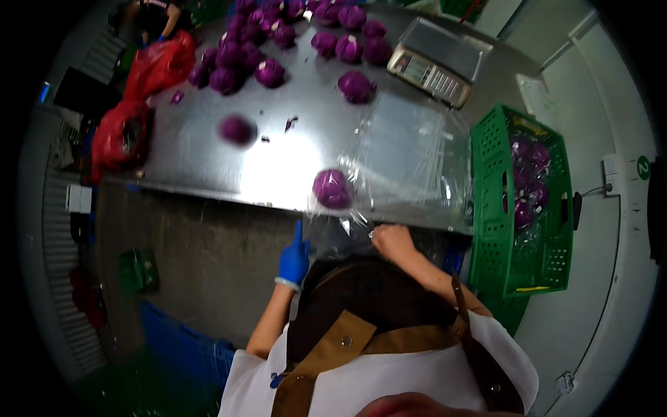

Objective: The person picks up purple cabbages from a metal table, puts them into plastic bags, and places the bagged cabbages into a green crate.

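Near the table's front edge sits a red cabbage (332, 189) inside a clear plastic bag (340, 224), whose loose end hangs over the edge towards me. My right hand (394, 243), bare, is closed on that loose end. Left of the bag, my left hand (294, 262) wears a blue glove and points its index finger towards the table edge, holding nothing that I can see. A stack of flat clear bags (406, 142) lies right of the bagged cabbage. Farther left, another red cabbage (237, 130) looks blurred on the steel tabletop (187, 156).
Several loose red cabbages (231, 54) are heaped at the far side. A scale (438, 62) stands at the far right. Bagged cabbages fill part of a green crate (486, 240) on my right. Red bags (118, 139) lie at the left edge; a person (156, 17) is beyond.
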Demonstrator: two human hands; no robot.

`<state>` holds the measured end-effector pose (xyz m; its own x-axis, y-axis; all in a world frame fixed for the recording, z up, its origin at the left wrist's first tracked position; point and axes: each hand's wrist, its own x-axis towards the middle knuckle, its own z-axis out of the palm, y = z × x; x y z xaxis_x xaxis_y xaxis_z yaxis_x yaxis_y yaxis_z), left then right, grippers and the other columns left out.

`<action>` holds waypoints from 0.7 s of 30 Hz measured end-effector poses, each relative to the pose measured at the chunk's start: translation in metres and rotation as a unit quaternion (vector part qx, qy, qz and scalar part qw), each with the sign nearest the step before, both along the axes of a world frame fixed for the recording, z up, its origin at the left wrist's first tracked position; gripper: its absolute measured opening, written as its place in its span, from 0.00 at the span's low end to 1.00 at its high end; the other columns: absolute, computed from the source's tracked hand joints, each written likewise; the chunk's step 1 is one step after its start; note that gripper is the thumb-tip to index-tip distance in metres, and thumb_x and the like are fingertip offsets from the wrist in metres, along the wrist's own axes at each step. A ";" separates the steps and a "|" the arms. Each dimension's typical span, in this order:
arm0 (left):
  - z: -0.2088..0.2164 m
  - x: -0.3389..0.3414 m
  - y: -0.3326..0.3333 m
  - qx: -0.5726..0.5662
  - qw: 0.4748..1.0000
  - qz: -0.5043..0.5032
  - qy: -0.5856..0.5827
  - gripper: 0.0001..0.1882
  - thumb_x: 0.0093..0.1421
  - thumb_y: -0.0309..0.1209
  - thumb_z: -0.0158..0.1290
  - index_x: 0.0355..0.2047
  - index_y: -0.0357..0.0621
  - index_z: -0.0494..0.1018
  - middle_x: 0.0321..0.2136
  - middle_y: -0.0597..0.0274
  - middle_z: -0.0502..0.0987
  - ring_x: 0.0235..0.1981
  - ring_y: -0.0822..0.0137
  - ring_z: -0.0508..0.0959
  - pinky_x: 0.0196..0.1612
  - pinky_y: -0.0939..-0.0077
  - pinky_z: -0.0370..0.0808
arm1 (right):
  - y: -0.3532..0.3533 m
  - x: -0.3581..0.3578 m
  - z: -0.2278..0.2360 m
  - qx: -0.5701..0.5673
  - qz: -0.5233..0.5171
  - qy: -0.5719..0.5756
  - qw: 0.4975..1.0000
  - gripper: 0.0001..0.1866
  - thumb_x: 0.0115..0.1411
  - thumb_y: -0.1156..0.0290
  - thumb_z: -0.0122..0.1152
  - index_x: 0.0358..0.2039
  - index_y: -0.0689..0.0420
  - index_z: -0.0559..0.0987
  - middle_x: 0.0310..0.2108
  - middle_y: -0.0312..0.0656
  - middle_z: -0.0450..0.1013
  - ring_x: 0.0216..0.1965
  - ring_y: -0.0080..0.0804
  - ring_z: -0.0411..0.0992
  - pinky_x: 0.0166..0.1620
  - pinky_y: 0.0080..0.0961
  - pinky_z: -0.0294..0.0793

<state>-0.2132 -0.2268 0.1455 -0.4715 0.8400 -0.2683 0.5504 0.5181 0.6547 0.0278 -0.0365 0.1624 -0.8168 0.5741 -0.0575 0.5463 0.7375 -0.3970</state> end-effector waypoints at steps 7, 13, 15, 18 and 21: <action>-0.020 0.007 -0.004 0.077 0.903 0.194 -0.376 0.33 0.67 0.26 0.45 0.70 0.46 0.46 0.37 0.48 0.80 0.35 0.59 0.83 0.38 0.69 0.79 | -0.013 -0.016 0.075 0.036 0.041 0.194 0.979 0.10 0.49 0.68 0.66 0.29 0.55 0.75 0.31 0.39 0.74 0.36 0.39 0.74 0.37 0.33 0.74; 0.022 0.006 0.023 0.039 0.868 0.239 -0.434 0.32 0.63 0.28 0.52 0.66 0.41 0.56 0.40 0.53 0.78 0.33 0.65 0.81 0.34 0.72 0.80 | -0.053 -0.091 0.028 -0.073 0.181 0.186 0.963 0.10 0.49 0.68 0.67 0.30 0.55 0.75 0.31 0.41 0.72 0.37 0.41 0.72 0.38 0.36 0.74; 0.022 0.012 0.021 0.040 0.877 0.245 -0.411 0.30 0.61 0.25 0.52 0.64 0.39 0.60 0.40 0.56 0.77 0.31 0.69 0.79 0.33 0.73 0.79 | -0.054 -0.098 0.017 -0.081 0.231 0.149 0.958 0.09 0.50 0.68 0.65 0.28 0.56 0.74 0.30 0.42 0.71 0.36 0.42 0.72 0.38 0.37 0.73; -0.009 0.027 0.007 0.072 0.899 0.232 -0.364 0.31 0.60 0.22 0.50 0.65 0.39 0.58 0.36 0.56 0.77 0.30 0.70 0.79 0.29 0.72 0.79 | -0.037 -0.090 0.029 -0.082 0.339 0.125 0.929 0.07 0.55 0.69 0.61 0.24 0.58 0.74 0.26 0.43 0.72 0.35 0.44 0.73 0.35 0.38 0.74; -0.013 0.019 0.017 0.073 0.962 0.183 -0.190 0.33 0.62 0.19 0.48 0.67 0.41 0.53 0.32 0.50 0.80 0.27 0.65 0.81 0.30 0.72 0.79 | -0.015 -0.045 0.056 -0.215 0.344 0.139 0.903 0.09 0.55 0.67 0.61 0.28 0.58 0.74 0.30 0.44 0.71 0.37 0.44 0.73 0.38 0.38 0.74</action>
<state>-0.1946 -0.2095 0.1324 -0.6341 0.6779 -0.3719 0.0551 0.5194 0.8527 -0.0169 -0.0514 0.2183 -0.9889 -0.1024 0.1076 -0.1478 0.6094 -0.7790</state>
